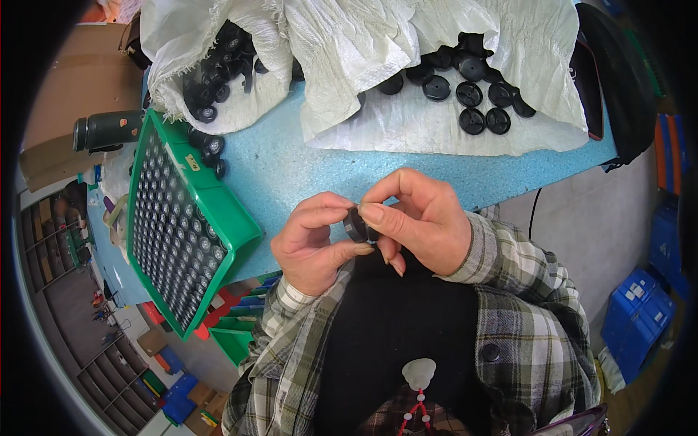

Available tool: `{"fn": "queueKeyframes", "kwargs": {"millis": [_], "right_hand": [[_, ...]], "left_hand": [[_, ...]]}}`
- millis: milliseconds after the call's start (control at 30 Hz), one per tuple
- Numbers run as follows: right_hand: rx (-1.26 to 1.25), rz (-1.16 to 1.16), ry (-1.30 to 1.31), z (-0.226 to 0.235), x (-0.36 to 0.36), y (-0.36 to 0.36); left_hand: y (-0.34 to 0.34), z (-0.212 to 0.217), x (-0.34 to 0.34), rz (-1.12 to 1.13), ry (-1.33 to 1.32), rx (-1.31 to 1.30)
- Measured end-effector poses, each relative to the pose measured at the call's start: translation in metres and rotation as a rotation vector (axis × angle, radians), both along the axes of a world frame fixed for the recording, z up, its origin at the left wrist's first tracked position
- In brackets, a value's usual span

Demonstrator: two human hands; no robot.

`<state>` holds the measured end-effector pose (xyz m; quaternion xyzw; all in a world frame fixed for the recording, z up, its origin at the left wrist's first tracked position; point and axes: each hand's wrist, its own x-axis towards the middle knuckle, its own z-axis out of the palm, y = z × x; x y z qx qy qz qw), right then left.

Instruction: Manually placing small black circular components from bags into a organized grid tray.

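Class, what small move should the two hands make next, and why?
Probably turn the dark round part slightly for inspection: the left hand and right hand both hold it, and their fingers hide some of its edge.

Shelves (71,296) stand left of the blue table (280,171).

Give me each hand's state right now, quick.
Left hand: closed, holding a black round part by its edge.
Right hand: closed, pinching at the part's other side; exact grip partly hidden.
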<state>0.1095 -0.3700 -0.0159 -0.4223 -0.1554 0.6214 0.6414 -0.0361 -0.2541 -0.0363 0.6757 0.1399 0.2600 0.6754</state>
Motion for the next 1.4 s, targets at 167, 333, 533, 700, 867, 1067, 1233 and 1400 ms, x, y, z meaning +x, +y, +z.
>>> {"fn": "queueKeyframes", "kwargs": {"millis": [167,333,533,700,867,1067,1233,1400], "right_hand": [[-0.008,0.002,0.002,0.000,0.000,0.000],[0.000,0.005,-0.015,0.000,-0.002,0.000],[0.013,-0.021,-0.036,-0.001,-0.004,0.000],[0.038,-0.032,-0.068,-0.002,-0.005,-0.001],[0.034,-0.005,-0.087,-0.008,-0.006,-0.001],[0.077,-0.033,-0.085,-0.011,-0.012,-0.004],[0.034,-0.018,0.031,-0.016,-0.011,-0.002],[0.043,0.004,0.252,-0.026,-0.014,0.003]], "left_hand": [[-0.001,0.002,0.002,0.021,0.007,0.004],[-0.002,0.002,0.000,0.028,0.023,0.045],[-0.003,0.006,0.002,0.074,0.057,0.151],[-0.001,0.011,0.005,0.098,0.070,0.337],[0.005,0.019,0.005,0.001,0.075,0.567],[0.007,0.019,0.003,-0.014,0.085,0.586],[0.004,0.018,0.006,-0.001,0.139,0.437],[-0.004,0.024,0.012,0.053,0.197,0.169]]}}
